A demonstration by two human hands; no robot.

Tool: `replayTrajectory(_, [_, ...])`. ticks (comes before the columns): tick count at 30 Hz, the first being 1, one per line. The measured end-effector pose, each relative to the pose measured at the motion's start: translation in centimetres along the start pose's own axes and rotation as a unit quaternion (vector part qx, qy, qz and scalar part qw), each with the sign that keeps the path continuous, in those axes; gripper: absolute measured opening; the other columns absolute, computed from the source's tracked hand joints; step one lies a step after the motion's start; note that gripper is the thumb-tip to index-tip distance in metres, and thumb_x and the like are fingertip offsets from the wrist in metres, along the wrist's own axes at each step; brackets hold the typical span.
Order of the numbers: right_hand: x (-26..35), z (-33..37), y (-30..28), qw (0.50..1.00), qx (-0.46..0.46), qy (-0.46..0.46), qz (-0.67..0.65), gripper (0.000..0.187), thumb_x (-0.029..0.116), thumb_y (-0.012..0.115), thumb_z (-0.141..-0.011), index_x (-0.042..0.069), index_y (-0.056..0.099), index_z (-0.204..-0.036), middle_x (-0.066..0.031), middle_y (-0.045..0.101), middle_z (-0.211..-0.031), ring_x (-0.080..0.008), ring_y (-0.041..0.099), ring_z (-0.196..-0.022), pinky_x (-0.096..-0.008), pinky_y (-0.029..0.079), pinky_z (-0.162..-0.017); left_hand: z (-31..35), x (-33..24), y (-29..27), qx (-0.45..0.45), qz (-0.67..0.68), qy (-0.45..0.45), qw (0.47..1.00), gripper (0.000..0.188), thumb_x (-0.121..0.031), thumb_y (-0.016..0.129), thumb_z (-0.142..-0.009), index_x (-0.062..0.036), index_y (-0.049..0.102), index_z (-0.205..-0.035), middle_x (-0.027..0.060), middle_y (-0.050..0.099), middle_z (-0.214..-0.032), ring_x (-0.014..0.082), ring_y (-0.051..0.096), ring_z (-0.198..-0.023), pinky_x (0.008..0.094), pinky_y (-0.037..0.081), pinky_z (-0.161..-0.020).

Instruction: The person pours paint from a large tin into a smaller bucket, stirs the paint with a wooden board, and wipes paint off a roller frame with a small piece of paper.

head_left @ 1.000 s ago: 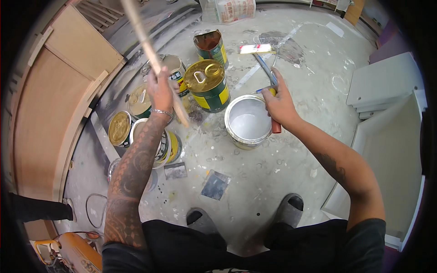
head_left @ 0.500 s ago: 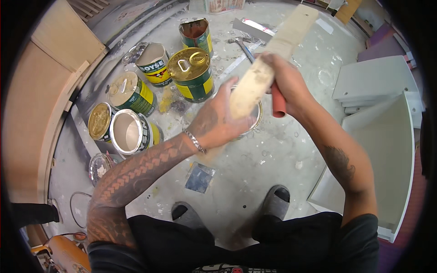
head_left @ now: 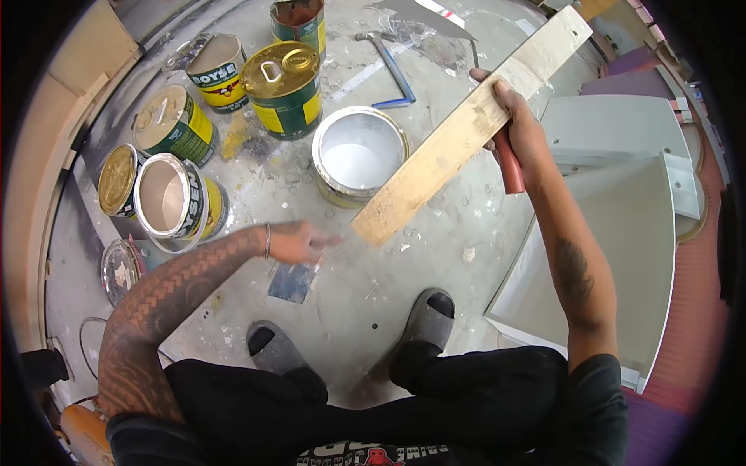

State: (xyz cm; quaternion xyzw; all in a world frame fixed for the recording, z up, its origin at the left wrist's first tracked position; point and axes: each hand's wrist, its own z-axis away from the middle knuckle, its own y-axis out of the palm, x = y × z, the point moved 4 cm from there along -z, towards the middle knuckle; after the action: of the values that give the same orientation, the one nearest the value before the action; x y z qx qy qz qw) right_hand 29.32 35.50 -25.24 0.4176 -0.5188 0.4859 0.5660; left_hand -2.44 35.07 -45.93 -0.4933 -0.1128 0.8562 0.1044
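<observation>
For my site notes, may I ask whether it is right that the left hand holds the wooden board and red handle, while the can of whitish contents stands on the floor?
Not quite: the head view shows the right hand holding the wooden board and red handle; the can of whitish contents does stand on the floor.

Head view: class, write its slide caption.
Right hand grips a wooden board and red handle near an open can; left hand appears empty.
</observation>
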Motion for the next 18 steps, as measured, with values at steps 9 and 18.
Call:
replayTrajectory(9, [-0.8,2.5,2.9,0.995,0.087,0.023,0.031,0.051,0.038,0.044,-0.104,0.004,0.053,-0.14,-0.0051,0.065,-0.086,-0.01,0.054,-0.063,-0.0237,0.044,-0.054,-1.6,-9.2,-3.5,-0.029,0.465,0.158,0.87,0.083,-0.061,0.054,-0.097,-0.0088,0.029,-0.157,0.0144,0.048,-0.145,0.0243,0.049,-0.129,0.0378,0.038,-0.108])
replayTrajectory(18, [-2.8,5.1,8.8,0.973,0.226,0.002,0.051,0.047,0.04,0.054,-0.1,0.008,0.056,-0.134,-0.0101,0.067,-0.106,-0.0117,0.058,-0.064,-0.0256,0.043,-0.048,-0.3,-16.3,-5.8,-0.176,0.635,0.243,0.712,0.051,-0.048,0.043,-0.106,-0.004,0.052,-0.129,0.0151,0.062,-0.119,0.0256,0.065,-0.106,0.0408,0.053,-0.092])
